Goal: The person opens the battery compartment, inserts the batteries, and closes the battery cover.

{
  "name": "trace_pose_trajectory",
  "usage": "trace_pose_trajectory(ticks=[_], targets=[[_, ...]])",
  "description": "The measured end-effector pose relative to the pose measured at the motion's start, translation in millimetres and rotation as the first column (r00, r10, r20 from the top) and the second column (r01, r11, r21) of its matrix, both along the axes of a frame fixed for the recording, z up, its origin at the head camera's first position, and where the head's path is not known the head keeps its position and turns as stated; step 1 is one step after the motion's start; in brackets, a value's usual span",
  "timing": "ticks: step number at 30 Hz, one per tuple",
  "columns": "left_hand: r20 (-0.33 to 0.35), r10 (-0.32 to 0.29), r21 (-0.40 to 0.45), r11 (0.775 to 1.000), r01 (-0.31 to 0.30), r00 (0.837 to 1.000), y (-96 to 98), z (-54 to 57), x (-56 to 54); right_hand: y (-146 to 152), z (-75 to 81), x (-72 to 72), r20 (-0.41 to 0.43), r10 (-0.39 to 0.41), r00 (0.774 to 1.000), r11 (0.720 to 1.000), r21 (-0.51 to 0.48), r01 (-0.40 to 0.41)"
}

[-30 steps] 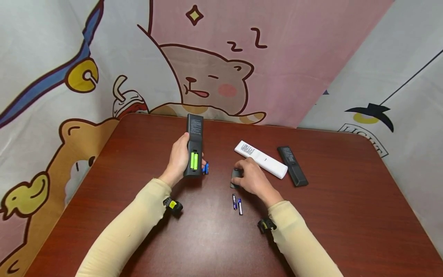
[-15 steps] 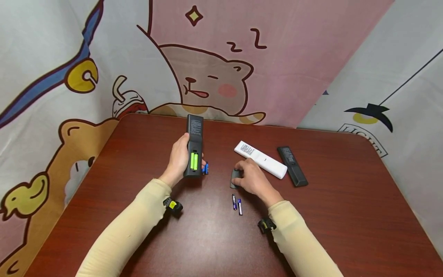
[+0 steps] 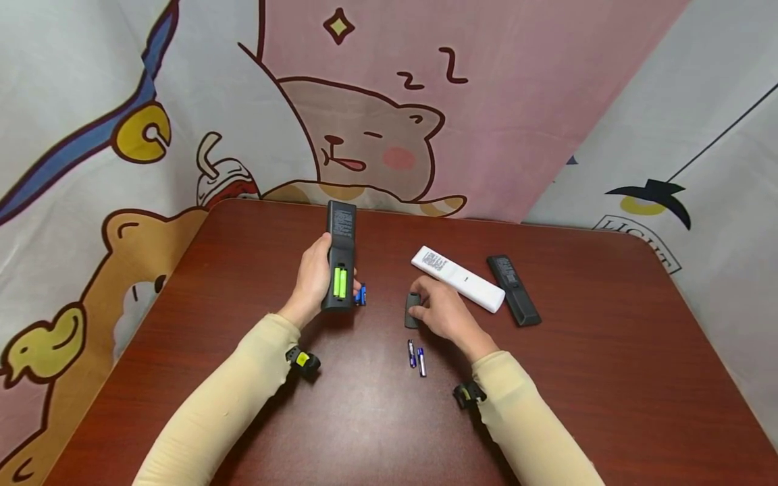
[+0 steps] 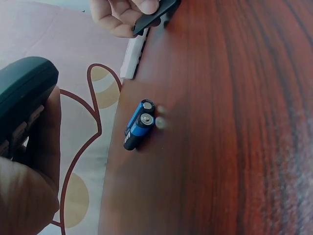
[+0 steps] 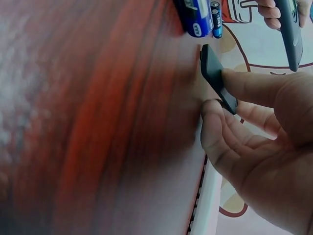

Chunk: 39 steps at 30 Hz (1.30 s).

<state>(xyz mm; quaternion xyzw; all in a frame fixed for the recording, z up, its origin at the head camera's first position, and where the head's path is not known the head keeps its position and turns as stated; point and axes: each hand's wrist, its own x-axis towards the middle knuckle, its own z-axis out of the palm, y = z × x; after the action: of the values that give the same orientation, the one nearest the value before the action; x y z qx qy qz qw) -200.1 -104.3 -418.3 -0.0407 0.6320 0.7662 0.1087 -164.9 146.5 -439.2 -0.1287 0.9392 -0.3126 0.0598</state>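
A black remote control (image 3: 342,229) lies back side up in my left hand (image 3: 311,277), its battery compartment uncovered. Two green batteries (image 3: 340,282) sit side by side in that compartment. My right hand (image 3: 448,312) pinches a dark battery cover (image 3: 411,316) between thumb and fingers. The right wrist view has this battery cover (image 5: 215,76) tilted, close to the tabletop. Two blue batteries (image 4: 139,126) lie together on the table, just right of the held remote in the head view. Two purple-and-silver batteries (image 3: 422,362) lie nearer the person, below the cover.
A white remote control (image 3: 464,280) lies diagonally behind my right hand. Beside it, farther right, is a smaller black remote control (image 3: 514,291). All rest on a reddish-brown wooden table (image 3: 608,378), with a cartoon-printed cloth (image 3: 516,101) hanging along its back edge.
The battery cover has shifted slightly in my right fingers, and more of its face shows. My left hand with the remote stays almost still.
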Motion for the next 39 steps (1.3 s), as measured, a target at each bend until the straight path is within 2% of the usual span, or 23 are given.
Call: trace_pose_trajectory(ticks=[11, 18, 28, 39], targets=[[-0.001, 0.008, 0.001, 1.0, -0.008, 1.0, 2.4, -2.5, -1.9, 1, 1.3, -0.6, 0.037, -0.031, 0.999, 0.998, -0.052, 0.033], [0.024, 0.01, 0.016, 1.0, -0.011, 1.0, 5.4, -3.4, -2.1, 2, 2.8, -1.0, 0.049, -0.053, 0.997, 0.992, -0.111, 0.058], [0.021, 0.015, 0.015, 1.0, -0.016, 1.0, 6.7, -5.0, -1.2, -1, 5.9, 0.1, 0.026, -0.047, 0.999, 0.985, -0.168, 0.051], [-0.004, -0.008, -0.031, 0.999, 0.008, 1.0, 5.0, -7.4, 1.1, -5, 10.4, 2.8, 0.018, -0.022, 1.0, 0.975, -0.222, 0.026]])
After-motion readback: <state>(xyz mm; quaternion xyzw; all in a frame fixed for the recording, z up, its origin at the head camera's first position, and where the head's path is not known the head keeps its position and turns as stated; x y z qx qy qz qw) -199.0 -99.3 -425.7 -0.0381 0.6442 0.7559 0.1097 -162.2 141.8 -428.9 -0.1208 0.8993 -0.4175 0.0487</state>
